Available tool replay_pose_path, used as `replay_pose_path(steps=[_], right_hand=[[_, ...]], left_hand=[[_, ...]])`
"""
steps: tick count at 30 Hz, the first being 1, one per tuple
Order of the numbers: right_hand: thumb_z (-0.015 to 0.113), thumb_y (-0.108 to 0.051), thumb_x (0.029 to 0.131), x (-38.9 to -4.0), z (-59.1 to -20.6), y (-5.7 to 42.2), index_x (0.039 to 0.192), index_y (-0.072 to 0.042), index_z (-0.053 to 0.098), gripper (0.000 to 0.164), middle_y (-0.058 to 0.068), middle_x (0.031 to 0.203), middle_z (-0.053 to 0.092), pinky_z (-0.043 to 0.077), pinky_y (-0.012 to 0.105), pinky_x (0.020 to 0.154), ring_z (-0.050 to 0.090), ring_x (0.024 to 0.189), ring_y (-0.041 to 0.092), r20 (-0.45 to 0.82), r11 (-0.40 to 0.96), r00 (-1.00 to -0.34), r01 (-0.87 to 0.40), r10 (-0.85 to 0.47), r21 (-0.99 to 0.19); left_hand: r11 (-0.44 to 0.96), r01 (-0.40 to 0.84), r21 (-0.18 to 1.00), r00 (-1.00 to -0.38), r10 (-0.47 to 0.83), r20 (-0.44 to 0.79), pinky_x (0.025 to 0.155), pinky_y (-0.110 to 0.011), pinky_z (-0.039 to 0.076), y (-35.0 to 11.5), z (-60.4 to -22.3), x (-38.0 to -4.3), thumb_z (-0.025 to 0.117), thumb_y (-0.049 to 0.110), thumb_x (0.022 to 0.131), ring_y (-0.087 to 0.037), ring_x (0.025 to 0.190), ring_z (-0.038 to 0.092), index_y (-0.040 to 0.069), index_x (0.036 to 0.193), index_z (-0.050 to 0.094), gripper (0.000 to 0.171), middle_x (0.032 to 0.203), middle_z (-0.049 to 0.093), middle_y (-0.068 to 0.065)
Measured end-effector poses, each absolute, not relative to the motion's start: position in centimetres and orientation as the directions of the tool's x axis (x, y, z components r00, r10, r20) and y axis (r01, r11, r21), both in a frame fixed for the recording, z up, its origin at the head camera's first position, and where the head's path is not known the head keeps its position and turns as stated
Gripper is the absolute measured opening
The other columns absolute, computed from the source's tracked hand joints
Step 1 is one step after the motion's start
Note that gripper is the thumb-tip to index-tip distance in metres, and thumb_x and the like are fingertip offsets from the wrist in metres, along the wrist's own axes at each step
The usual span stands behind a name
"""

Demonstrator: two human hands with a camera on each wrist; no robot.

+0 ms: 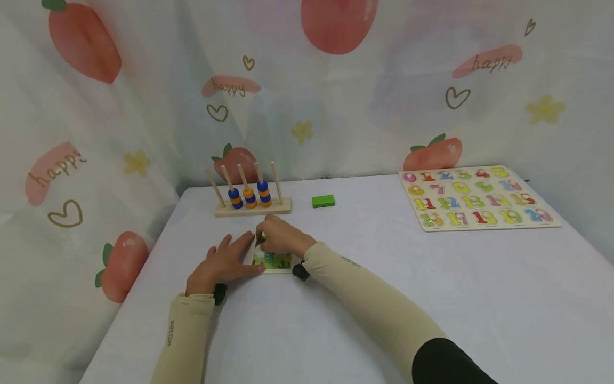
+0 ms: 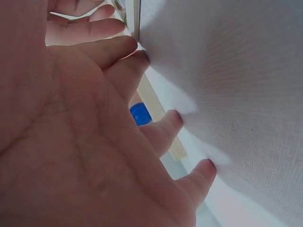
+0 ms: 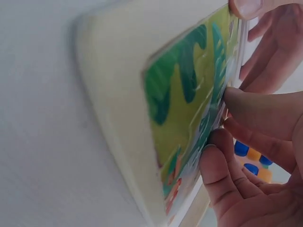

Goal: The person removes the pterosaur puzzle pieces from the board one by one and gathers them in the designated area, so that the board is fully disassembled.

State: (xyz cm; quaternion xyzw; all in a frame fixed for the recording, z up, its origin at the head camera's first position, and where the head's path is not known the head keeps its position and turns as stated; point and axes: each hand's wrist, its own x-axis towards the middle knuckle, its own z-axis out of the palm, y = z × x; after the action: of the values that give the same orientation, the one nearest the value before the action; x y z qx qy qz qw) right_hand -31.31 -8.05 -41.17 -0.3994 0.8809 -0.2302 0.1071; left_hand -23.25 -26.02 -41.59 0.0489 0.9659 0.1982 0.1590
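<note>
A small picture puzzle board (image 1: 273,260) with a pale border lies on the table, its green jungle-like picture (image 3: 184,90) showing in the right wrist view. My left hand (image 1: 225,265) is at the board's left side, fingers spread and fairly straight, with the thumb on its near edge. In the left wrist view, several left fingertips (image 2: 176,117) touch the white cloth. Over the board's far left part, my right hand (image 1: 283,236) has curled fingers and pinches a puzzle piece at the picture's surface. That piece is mostly hidden by the fingers.
Behind the board stands a wooden bead rack (image 1: 253,208) with blue and orange beads on upright pegs. A green block (image 1: 323,201) lies right of it. Far right is a number puzzle board (image 1: 479,200). A printed curtain (image 1: 355,106) hangs behind the white table (image 1: 364,298).
</note>
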Motion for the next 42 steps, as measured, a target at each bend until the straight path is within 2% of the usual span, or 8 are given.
replay_pose_path(steps=[16, 28, 34, 42], right_hand=[[0.081, -0.011, 0.096, -31.7, -41.5, -8.3, 0.119, -0.002, 0.079, 0.025, 0.008, 0.113, 0.069, 0.05, 0.032, 0.093, 0.054, 0.108, 0.02, -0.028, 0.569, -0.658, -0.628, -0.752, -0.53], [0.081, -0.006, 0.094, -31.3, -41.8, -8.2, 0.122, -0.004, 0.068, 0.031, 0.017, 0.124, 0.053, 0.051, 0.035, 0.09, 0.053, 0.102, 0.022, -0.039, 0.577, -0.705, -0.545, -0.708, -0.608], [0.078, -0.001, 0.094, -31.4, -41.8, -8.1, 0.119, -0.004, 0.067, 0.027, 0.012, 0.116, 0.061, 0.051, 0.034, 0.09, 0.056, 0.105, 0.022, 0.006, 0.545, -0.703, -0.555, -0.711, -0.628], [0.069, 0.005, 0.096, -31.9, -42.4, -7.7, 0.113, -0.001, 0.073, 0.019, 0.008, 0.106, 0.071, 0.054, 0.03, 0.088, 0.063, 0.096, 0.018, 0.062, 0.496, -0.737, -0.512, -0.673, -0.701]], left_hand=[[0.923, 0.029, 0.384, -0.947, 0.149, -0.286, 0.118, -0.081, 0.01, -26.1, -41.5, -23.3, 0.079, 0.058, 0.093, -0.055, 0.158, 0.011, 0.009, 0.17, 0.03, 0.103, 0.174, 0.029, -0.018], [0.913, 0.051, 0.405, -0.948, 0.172, -0.268, 0.117, -0.082, 0.009, -26.2, -41.7, -23.2, 0.079, 0.055, 0.094, -0.057, 0.157, 0.012, 0.011, 0.17, 0.031, 0.1, 0.174, 0.029, -0.017], [0.916, 0.041, 0.398, -0.946, 0.164, -0.28, 0.117, -0.082, 0.008, -26.2, -41.5, -23.2, 0.079, 0.057, 0.093, -0.057, 0.157, 0.011, 0.012, 0.171, 0.028, 0.103, 0.175, 0.027, -0.017], [0.919, 0.033, 0.393, -0.945, 0.157, -0.288, 0.119, -0.08, 0.008, -26.1, -41.5, -23.2, 0.079, 0.057, 0.093, -0.055, 0.158, 0.01, 0.01, 0.17, 0.029, 0.103, 0.174, 0.028, -0.018]])
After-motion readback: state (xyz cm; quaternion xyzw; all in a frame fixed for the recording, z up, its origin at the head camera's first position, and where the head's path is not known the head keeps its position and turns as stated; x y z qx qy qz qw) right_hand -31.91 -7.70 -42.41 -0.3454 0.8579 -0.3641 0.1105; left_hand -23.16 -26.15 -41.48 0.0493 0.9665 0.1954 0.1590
